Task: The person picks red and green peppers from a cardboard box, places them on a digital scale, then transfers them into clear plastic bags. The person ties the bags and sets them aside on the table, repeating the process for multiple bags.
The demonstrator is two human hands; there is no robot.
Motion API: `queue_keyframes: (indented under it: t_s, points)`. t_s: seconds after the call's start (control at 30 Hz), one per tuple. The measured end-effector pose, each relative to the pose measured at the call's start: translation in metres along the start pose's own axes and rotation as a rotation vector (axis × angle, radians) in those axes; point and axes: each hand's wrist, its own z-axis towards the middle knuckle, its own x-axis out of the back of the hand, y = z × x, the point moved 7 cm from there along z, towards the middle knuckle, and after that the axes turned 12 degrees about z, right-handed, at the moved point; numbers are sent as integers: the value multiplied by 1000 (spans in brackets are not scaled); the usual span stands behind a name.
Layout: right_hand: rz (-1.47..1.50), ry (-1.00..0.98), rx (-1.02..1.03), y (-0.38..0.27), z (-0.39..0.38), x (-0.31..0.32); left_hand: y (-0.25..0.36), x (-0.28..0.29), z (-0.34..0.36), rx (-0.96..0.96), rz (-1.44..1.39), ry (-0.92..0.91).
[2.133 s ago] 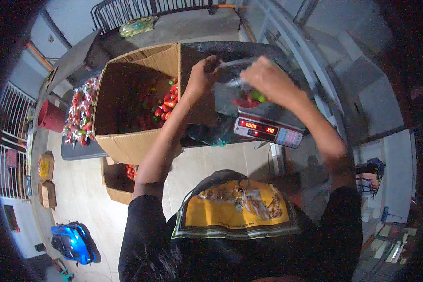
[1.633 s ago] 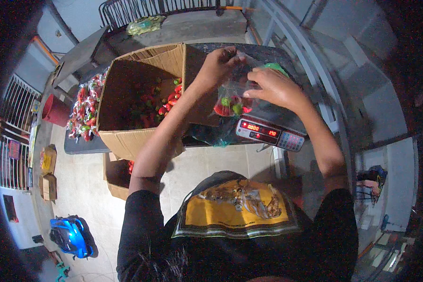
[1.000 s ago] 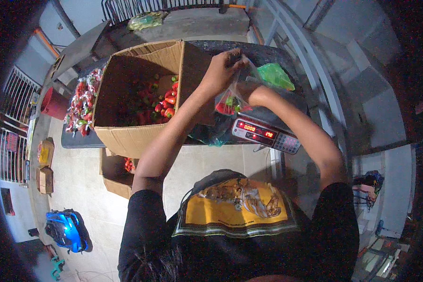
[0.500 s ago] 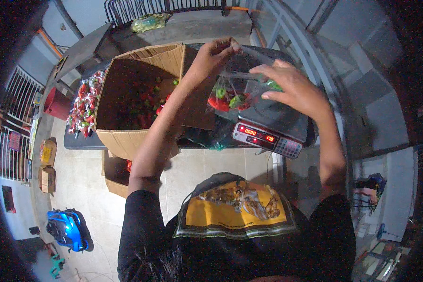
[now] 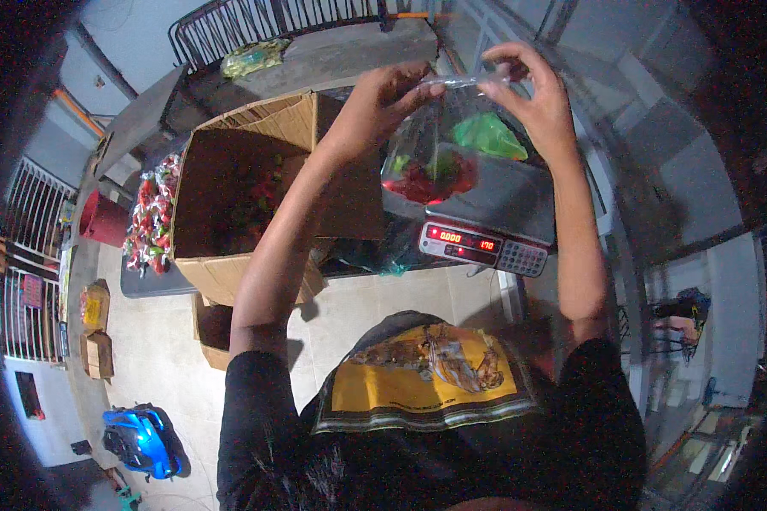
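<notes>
My left hand (image 5: 382, 109) pinches one end of the stretched, twisted top of a clear plastic bag (image 5: 430, 175), which hangs with red and green peppers inside. My right hand (image 5: 533, 104) grips the other end of that top between curled fingers and thumb. The bag is over the back of a digital scale (image 5: 483, 243) with a lit red display; whether it touches the platform I cannot tell. A bright green plastic bundle (image 5: 486, 136) lies just behind. Left of the bag is a large open cardboard box (image 5: 239, 192) with peppers in its shadowed inside.
Bagged peppers (image 5: 152, 213) fill the left end of the dark table (image 5: 153, 286). A red bucket (image 5: 102, 220) stands beyond. A smaller cardboard box (image 5: 213, 336) is on the floor below, and a blue object (image 5: 145, 439) sits at lower left. A metal frame (image 5: 596, 196) runs along the right.
Both hands have risen, my right hand most, out from beside the bag up to its top. The bag's neck is now stretched and twisted between them, with the peppers hanging below.
</notes>
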Motion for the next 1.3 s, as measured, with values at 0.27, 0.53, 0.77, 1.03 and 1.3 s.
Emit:
queue_keyframes:
  t_s: [0.27, 0.53, 0.77, 1.03, 1.3]
  points:
    - [363, -302, -465, 76, -61, -91, 1, 16, 6, -60, 36, 106]
    - [89, 114, -417, 119, -66, -59, -13, 18, -17, 526, -319, -228]
    - [249, 360, -113, 47, -55, -36, -84, -37, -36, 474, -835, -112]
    - [-61, -212, -307, 74, -79, -119, -79, -54, -41, 551, -848, -66]
    - [-502, -869, -505, 97, -61, -170, -71, -57, -39, 370, -789, 39]
